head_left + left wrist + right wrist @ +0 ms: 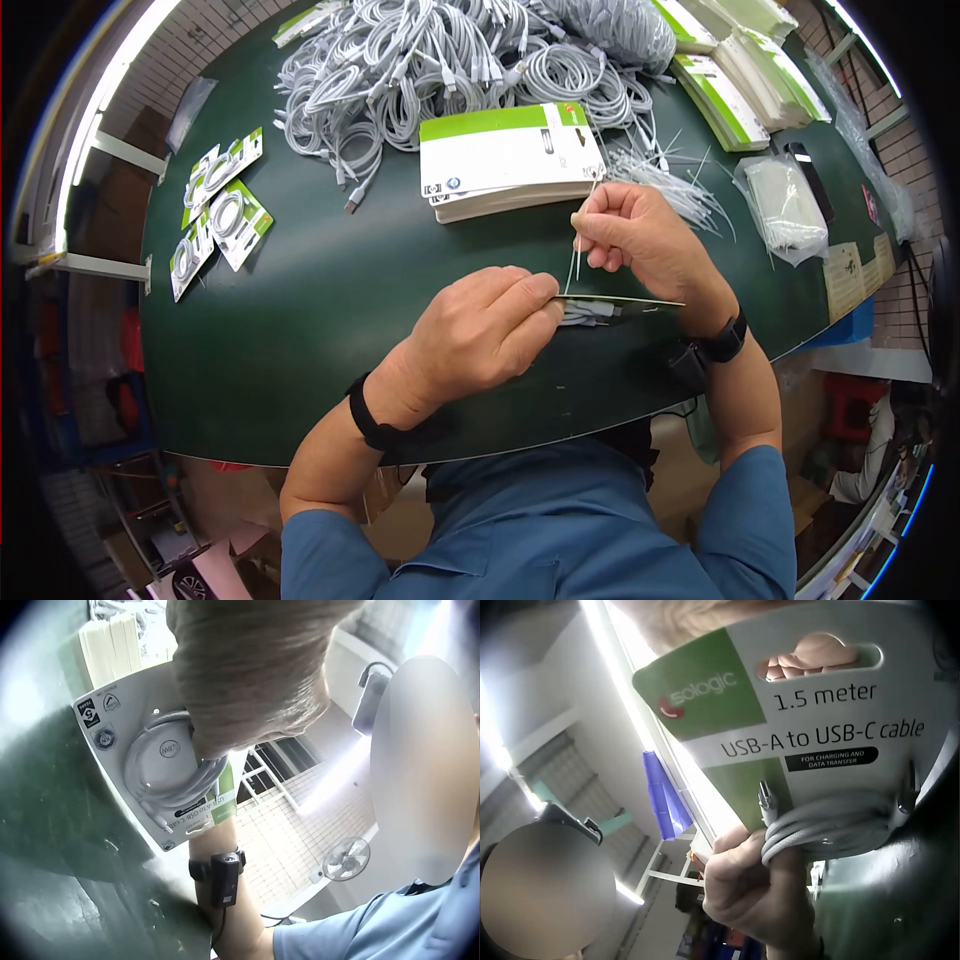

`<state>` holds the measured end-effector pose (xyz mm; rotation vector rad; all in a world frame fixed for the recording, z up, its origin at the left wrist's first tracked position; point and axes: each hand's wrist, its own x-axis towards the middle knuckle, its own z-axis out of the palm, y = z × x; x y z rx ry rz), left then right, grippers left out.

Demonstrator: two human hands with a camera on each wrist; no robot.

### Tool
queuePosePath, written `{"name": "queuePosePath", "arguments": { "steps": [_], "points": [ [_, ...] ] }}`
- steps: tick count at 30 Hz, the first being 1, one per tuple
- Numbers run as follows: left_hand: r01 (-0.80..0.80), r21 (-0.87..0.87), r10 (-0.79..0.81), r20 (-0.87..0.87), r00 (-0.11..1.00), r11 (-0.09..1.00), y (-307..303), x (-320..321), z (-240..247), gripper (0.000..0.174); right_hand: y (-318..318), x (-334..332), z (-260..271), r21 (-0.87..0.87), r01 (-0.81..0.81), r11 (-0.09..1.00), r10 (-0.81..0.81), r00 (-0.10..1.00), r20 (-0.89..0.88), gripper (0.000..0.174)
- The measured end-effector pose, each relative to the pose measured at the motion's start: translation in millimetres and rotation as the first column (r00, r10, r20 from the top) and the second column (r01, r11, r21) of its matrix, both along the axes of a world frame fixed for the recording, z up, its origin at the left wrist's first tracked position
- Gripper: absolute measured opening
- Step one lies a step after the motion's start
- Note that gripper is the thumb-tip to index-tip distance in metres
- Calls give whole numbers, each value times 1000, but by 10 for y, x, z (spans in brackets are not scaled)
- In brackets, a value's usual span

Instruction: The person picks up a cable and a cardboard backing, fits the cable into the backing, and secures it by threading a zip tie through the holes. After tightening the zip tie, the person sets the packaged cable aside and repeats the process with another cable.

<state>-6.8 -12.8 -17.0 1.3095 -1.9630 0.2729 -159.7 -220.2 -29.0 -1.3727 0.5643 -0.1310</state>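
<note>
My left hand [485, 325] grips a green-and-white cable card [825, 712] by its edge, with the card seen nearly edge-on in the head view. A coiled grey USB cable [180, 796] lies against the card's face, and in the right wrist view the left fingers and thumb close around part of the coil. My right hand [645, 240] is just beyond the card and pinches a thin white cable tie [577, 262] between thumb and forefinger. The tie's lower end reaches down to the card beside the left fingertips.
A stack of blank cards [510, 150] stands ahead, with loose white cable ties [680, 185] to its right. Behind lies a heap of coiled cables [400, 75]. Finished cable cards [240, 225] lie at left. More card stacks [720, 100] and a plastic bag [785, 205] are at right.
</note>
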Motion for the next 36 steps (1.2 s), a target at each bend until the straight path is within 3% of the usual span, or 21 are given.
{"name": "queuePosePath", "arguments": {
  "steps": [2,21,30,36],
  "points": [
    [-8,-2,8,12,1000,1000,6,-15,-29,19,84,34,61,-2,35,999,-35,999,-11,13],
    [-20,19,20,14,1000,1000,-56,-11,-63,25,72,21,-89,-26,-24,999,25,1000,12,18],
    [-8,31,8,9,1000,999,-51,1,-59,26,118,21,-27,25,-127,992,125,990,72,18],
    [-28,60,29,-12,1000,998,-44,-16,-18,23,73,-17,-19,105,-328,939,303,932,201,14]
  ]
}}
